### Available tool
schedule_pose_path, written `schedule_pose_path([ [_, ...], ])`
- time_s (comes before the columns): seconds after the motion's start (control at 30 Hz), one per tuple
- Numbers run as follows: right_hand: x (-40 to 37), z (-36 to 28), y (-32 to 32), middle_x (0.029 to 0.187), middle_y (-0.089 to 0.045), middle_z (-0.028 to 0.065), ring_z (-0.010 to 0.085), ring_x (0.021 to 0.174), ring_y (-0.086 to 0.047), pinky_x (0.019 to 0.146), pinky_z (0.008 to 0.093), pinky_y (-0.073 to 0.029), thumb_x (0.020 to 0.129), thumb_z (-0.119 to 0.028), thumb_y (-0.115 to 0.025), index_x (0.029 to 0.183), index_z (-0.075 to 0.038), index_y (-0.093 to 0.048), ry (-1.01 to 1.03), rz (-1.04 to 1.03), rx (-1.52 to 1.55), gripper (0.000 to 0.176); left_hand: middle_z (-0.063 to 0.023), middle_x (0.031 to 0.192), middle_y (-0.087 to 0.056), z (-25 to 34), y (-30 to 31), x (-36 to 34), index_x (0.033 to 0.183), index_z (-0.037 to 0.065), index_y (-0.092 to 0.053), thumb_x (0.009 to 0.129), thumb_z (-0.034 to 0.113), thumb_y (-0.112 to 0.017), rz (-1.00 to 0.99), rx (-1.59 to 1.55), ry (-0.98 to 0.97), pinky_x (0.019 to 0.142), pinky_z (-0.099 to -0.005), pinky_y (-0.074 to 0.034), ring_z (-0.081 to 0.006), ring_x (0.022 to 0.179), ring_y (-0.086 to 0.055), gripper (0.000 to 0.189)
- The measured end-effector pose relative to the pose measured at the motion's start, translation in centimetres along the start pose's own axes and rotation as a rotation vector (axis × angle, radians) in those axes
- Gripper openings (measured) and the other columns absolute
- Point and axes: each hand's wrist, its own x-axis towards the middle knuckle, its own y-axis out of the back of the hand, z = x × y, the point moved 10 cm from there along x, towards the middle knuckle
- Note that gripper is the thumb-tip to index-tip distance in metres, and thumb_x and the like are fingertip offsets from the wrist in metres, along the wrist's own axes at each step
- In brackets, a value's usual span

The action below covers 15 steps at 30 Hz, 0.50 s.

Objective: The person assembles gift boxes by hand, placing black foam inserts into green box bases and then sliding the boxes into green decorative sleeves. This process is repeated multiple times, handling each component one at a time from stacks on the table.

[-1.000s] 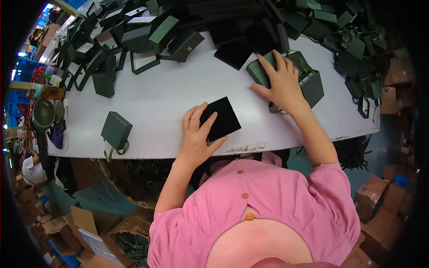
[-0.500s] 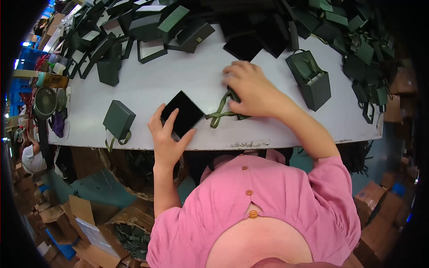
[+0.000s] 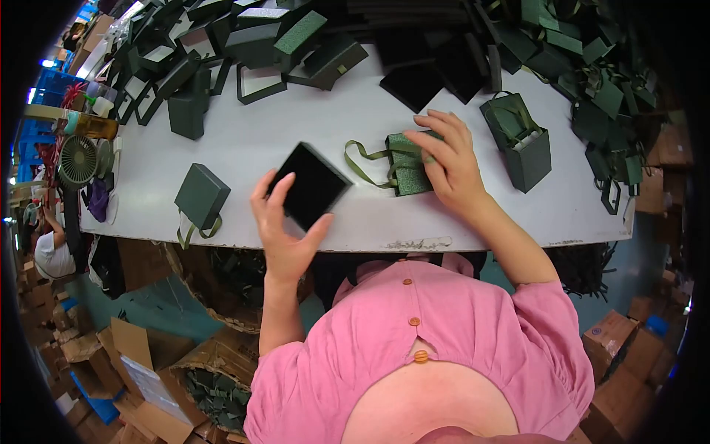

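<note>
A square box with a black inside sits tilted cornerwise on the white table, slightly blurred. My left hand grips its near-left side, with fingertips over one edge and the thumb at the lower corner. To the right lies a glittery green box piece with an olive ribbon looping out on its left. Over that piece's right end is my right hand, fingers apart, with the thumb above its surface; whether it touches is hard to see. A closed dark green box with a ribbon stands left of my left hand.
An upright green box with a ribbon handle stands on the right of the white table. Dark green box parts pile along the far side, more at the far right. A small fan is at the left edge.
My right hand has shifted right and its fingers have spread, uncovering the glittery green piece and its ribbon. My left hand stays at the black-lined box, which has turned a little.
</note>
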Motion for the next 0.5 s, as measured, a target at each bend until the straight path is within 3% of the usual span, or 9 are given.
schedule_pose_path([
  [0.07, -1.8, 0.6, -1.1, 0.138, -0.062, 0.0151, 0.0404, 0.130, -0.054, 0.111, 0.0514, -0.041, 0.087, -0.001, -0.059, 0.131, -0.007, -0.066, -0.072, -0.100, -0.074, 0.045, -0.0182, 0.149, -0.046, 1.6, -2.2, 0.7, 0.144, 0.006, -0.056, 0.067, 0.009, -0.092, -0.048, -0.050, -0.047, 0.114, -0.0440, -0.040, -0.0347, 0.136, -0.048, 0.085],
  [0.2, -3.5, 0.8, -0.4, 0.136, -0.062, 0.0191, 0.0433, 0.131, -0.054, 0.110, 0.0510, -0.041, 0.088, -0.002, -0.054, 0.128, -0.003, -0.065, -0.062, -0.039, 0.023, 0.042, -0.0199, 0.145, -0.046, 2.9, -6.7, 1.8, 0.142, 0.010, -0.057, 0.066, 0.013, -0.093, -0.113, 0.042, -0.129, 0.107, -0.0493, -0.041, -0.0399, 0.130, -0.045, 0.084],
  [0.5, -2.4, 0.9, 2.5, 0.130, -0.066, 0.0196, 0.0418, 0.129, -0.058, 0.109, 0.0496, -0.043, 0.095, -0.010, -0.048, 0.125, 0.002, -0.063, -0.008, 0.098, 0.237, 0.036, -0.0172, 0.142, -0.048, 5.6, -6.2, 2.6, 0.140, 0.011, -0.056, 0.064, 0.014, -0.094, -0.237, -0.064, -0.128, 0.105, -0.0484, -0.043, -0.0382, 0.126, -0.046, 0.085],
])
